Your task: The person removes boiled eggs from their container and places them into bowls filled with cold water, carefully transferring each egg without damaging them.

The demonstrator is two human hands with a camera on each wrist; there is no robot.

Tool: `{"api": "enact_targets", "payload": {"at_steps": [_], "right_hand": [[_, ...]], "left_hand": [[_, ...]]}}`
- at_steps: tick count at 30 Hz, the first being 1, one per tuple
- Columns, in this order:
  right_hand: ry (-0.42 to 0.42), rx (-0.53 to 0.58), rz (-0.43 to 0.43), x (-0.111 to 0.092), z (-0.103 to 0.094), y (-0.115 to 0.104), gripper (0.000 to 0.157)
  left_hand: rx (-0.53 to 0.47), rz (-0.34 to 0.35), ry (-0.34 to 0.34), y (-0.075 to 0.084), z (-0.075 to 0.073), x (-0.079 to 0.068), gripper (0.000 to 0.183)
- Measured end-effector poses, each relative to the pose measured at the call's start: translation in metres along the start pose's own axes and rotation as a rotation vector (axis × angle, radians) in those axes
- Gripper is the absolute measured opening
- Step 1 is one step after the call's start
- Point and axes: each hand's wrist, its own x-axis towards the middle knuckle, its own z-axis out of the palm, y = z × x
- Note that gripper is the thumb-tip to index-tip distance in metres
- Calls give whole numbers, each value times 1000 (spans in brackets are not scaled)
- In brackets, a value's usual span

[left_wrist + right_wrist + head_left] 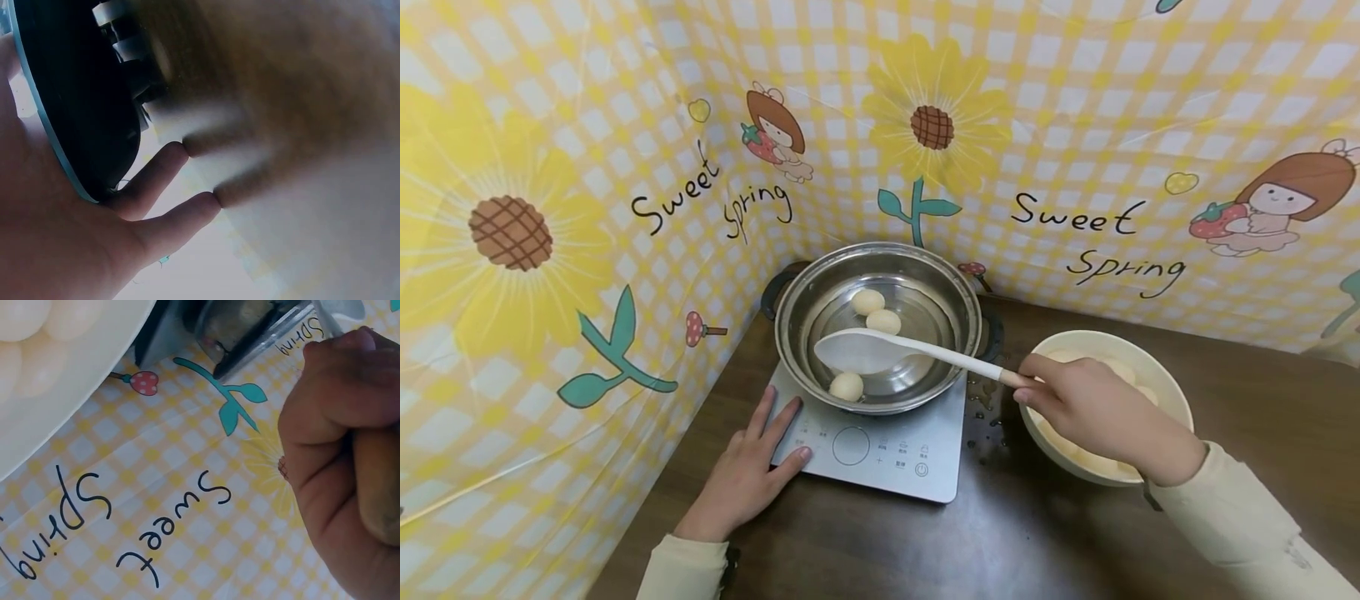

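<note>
My right hand [1093, 408] grips the wooden handle end [1017, 380] of a white spoon [861, 350]. The spoon's broad bowl reaches over the steel pot [790, 354]. Three pale, smooth, egg-shaped balls lie in the pot: a far ball [868, 302], a middle ball [883, 322] and a near ball [847, 387]. In the right wrist view, curled fingers [312, 431] wrap the handle [378, 487]. My left hand [737, 479] rests with spread fingers on the left edge of the white induction cooker [943, 475]; the left wrist view shows the cooker's dark underside [81, 94] beside that hand.
A cream bowl [1180, 408] with several pale round balls [22, 319] stands right of the cooker, partly beneath my right forearm. Wet spots [985, 400] lie between pot and bowl. Yellow checked cloth [1060, 108] rises behind and at the left. Dark pot handles [992, 335] stick out sideways.
</note>
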Motion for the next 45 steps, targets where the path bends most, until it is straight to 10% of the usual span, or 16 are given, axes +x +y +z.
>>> {"api": "enact_targets", "payload": {"at_steps": [15,27,45], "right_hand": [[-121,79,52,-9,-14,-7,11],[-437,492,360,0,-26,-5,22],[-476,576,405,-14,-47,21,27]], "left_hand": [[15,2,2,0,1,0,72],[12,0,1,0,1,1,73],[1,7,-10,2,-1,0,73]]}}
